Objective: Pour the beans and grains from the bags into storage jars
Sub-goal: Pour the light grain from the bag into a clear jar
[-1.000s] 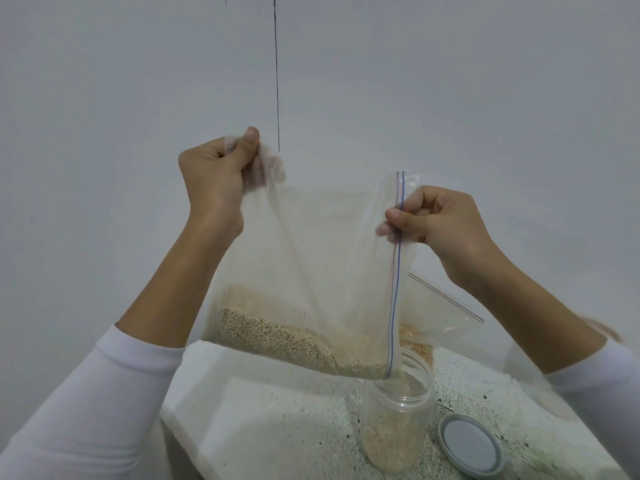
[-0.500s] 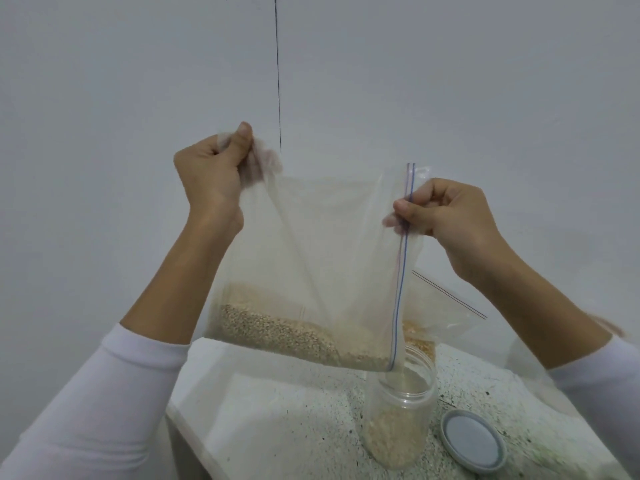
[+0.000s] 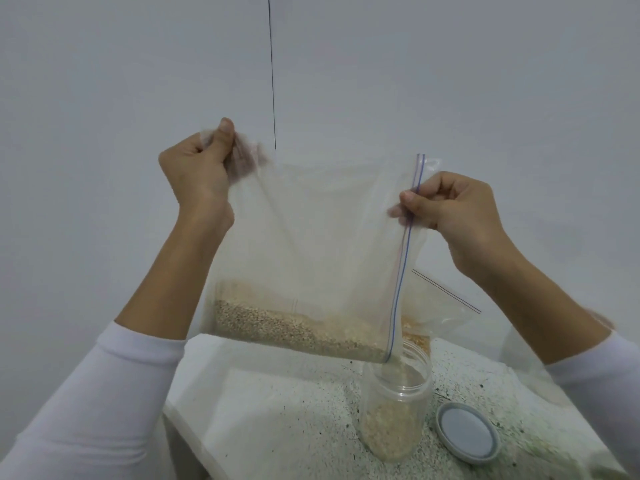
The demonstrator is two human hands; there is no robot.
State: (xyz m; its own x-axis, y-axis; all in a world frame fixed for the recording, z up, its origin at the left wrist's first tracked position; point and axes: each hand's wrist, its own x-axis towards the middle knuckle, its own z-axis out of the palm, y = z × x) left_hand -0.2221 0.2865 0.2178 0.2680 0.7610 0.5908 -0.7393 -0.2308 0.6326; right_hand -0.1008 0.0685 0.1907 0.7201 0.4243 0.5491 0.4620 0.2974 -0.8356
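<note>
The limp, slippery zip bag point(image 3: 311, 237), weighted by grain point(image 3: 294, 330), hangs over the jar point(image 3: 394, 403); left hand point(image 3: 197, 174) pinches its bottom corner, right hand point(image 3: 450, 209) its zipper edge.

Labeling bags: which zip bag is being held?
The blue-striped zip bag, pinched by both hands over the jar. The other bag sits behind on the table, untouched.
</note>
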